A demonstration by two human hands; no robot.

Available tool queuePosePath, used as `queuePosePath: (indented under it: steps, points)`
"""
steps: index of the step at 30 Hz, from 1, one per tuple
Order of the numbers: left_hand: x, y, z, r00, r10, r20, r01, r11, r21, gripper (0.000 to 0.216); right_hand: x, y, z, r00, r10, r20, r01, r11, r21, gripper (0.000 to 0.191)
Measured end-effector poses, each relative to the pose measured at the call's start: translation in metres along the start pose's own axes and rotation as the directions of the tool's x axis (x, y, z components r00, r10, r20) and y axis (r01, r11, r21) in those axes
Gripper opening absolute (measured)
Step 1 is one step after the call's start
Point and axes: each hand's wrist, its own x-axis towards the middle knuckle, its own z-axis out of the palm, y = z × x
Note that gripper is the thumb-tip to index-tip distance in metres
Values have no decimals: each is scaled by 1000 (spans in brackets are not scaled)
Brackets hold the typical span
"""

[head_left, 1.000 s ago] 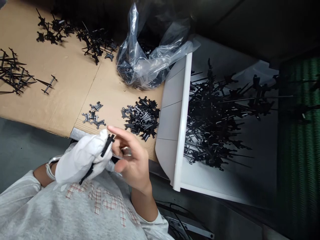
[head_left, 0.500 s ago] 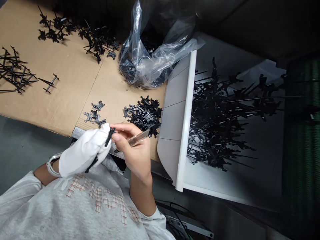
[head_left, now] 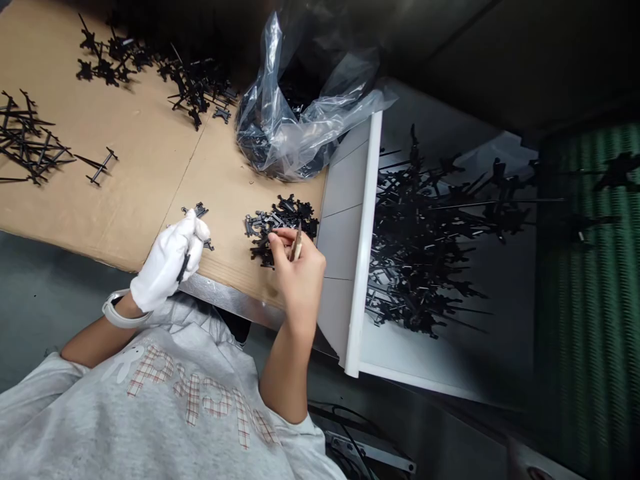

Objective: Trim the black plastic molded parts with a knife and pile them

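Observation:
My left hand (head_left: pixel 170 260), in a white glove, is closed around a black plastic part (head_left: pixel 183 268), mostly hidden by the fingers. Its fingertips are over a small group of black plastic parts (head_left: pixel 201 209) near the table's front edge. My bare right hand (head_left: pixel 301 277) has a slim, pointed, knife-like tool (head_left: pixel 297 247) tucked between its fingers. Thumb and forefinger reach to the edge of a heap of black plastic parts (head_left: pixel 287 212); whether they pinch one I cannot tell.
Right of the heap is a white bin (head_left: pixel 361 253) full of black parts with long thin stems (head_left: pixel 425 233). Behind stands a clear plastic bag (head_left: pixel 285 143) of black parts. More black pieces (head_left: pixel 35 143) lie on the cardboard-covered table (head_left: pixel 120 220) at left. Green ribbed material (head_left: pixel 595 280) is far right.
My hands were together over the table's front edge, with a black part between them. Now they are apart: the left has moved up to the small group, the right over to the heap.

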Motion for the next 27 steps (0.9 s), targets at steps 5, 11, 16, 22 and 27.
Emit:
queuePosePath:
  steps: [5,11,16,22,27]
  points:
    - [8,-4,9,996,68,-49,-64,994,93,38,5,10,-2,991,51,-125,-73,982,-177,28]
    - [12,-6,22,934,270,-234,-197,936,292,25,-48,-30,11,933,52,357,-202,895,397,30]
    - [10,-7,24,856,420,-302,-336,895,292,29,-58,-36,29,957,34,287,-172,865,471,11]
    - [-2,4,-5,948,-216,231,185,971,150,66,-40,-25,6,932,-316,178,227,891,394,11]
    - [-8,8,-8,778,-393,491,353,919,176,60,-36,-23,-6,849,-452,273,383,883,270,10]
